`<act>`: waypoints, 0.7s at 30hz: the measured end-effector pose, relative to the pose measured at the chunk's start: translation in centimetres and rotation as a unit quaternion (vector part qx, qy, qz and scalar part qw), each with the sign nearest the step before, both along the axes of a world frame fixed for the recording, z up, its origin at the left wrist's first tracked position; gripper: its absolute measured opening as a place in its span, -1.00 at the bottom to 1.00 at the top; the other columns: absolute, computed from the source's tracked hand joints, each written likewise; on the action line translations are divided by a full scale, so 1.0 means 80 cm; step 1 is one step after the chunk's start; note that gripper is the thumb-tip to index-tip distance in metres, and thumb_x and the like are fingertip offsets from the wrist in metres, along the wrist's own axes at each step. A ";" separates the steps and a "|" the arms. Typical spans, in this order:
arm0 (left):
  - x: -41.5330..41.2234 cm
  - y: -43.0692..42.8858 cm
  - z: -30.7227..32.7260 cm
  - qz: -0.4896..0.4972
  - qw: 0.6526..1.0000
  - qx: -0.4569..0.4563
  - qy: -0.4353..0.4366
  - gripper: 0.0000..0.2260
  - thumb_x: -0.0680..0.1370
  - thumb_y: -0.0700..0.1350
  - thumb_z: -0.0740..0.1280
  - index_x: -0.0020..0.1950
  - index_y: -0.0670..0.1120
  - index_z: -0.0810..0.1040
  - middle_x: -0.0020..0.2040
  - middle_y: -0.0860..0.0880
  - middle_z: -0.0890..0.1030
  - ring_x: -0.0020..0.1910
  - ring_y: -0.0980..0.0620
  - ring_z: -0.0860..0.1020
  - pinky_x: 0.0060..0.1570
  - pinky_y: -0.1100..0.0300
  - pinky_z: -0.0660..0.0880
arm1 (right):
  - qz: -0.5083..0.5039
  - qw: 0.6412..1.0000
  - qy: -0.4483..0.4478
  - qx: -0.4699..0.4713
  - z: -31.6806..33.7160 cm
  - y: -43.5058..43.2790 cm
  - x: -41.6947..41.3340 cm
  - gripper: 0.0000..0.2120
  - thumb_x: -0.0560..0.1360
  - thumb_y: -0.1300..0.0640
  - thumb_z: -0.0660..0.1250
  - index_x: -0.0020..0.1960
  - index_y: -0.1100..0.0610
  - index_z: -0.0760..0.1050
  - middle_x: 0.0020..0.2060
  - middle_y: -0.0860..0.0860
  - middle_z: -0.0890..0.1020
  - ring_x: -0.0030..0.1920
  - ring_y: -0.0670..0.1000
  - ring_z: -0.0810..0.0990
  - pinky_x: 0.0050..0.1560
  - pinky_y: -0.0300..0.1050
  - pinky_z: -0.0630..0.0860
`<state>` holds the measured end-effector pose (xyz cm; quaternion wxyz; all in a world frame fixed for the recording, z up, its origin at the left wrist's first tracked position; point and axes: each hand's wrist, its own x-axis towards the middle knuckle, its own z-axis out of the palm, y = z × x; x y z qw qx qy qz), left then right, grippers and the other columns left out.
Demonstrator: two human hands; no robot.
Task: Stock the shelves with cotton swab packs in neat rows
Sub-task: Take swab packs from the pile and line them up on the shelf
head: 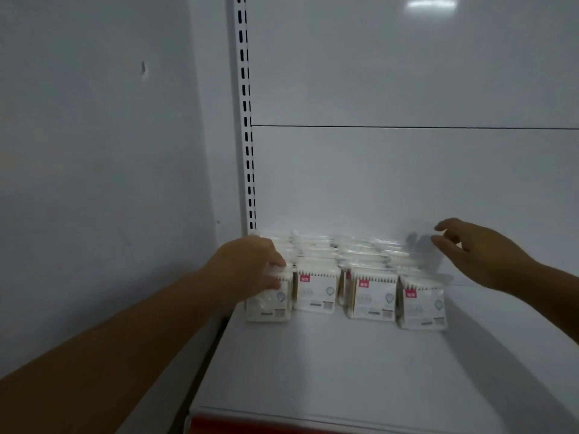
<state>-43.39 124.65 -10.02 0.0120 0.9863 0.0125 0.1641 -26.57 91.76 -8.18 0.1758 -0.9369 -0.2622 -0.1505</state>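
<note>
Several white cotton swab packs stand upright in rows at the back left of the white shelf. My left hand grips the top of the leftmost front pack, fingers curled over its upper edge. Beside it stand a second pack, a third pack and the rightmost pack, each with a small red label. My right hand hovers above and right of the rows, fingers loosely spread, holding nothing.
A white slotted upright runs up the shelf's left side, with a grey wall beyond it. The white back panel rises behind the packs. A red strip lines the shelf's front edge.
</note>
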 end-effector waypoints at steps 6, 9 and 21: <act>0.004 -0.010 0.022 0.000 0.999 -0.011 -0.030 -0.62 0.51 0.21 0.31 0.25 0.07 0.55 0.00 0.15 0.55 -0.05 0.17 0.45 -0.06 0.23 0.37 | 0.001 0.988 -0.044 -0.147 0.008 -0.039 -0.004 -0.47 0.56 -0.22 0.05 0.42 0.03 0.31 0.39 -0.01 0.41 0.34 0.01 0.39 0.30 -0.06 0.35; 0.027 -0.048 0.056 0.000 0.999 -0.033 -0.040 -0.65 0.56 0.20 0.23 0.28 0.09 0.50 0.06 0.16 0.57 -0.07 0.17 0.45 -0.08 0.23 0.35 | -0.008 0.979 -0.060 -0.194 0.012 -0.072 0.000 -0.44 0.57 -0.24 0.06 0.50 -0.03 0.16 0.51 0.03 0.21 0.47 0.05 0.22 0.41 -0.02 0.23; 0.211 -0.546 0.104 -0.250 0.959 0.023 0.133 -0.42 0.61 0.26 0.03 0.57 0.04 0.06 0.60 0.02 0.00 0.57 0.01 -0.08 0.51 -0.03 -0.07 | -0.112 0.968 -0.048 -0.221 0.011 -0.388 -0.046 -0.38 0.58 -0.25 0.03 0.55 -0.02 0.00 0.56 0.06 -0.09 0.54 0.04 -0.20 0.49 0.03 -0.20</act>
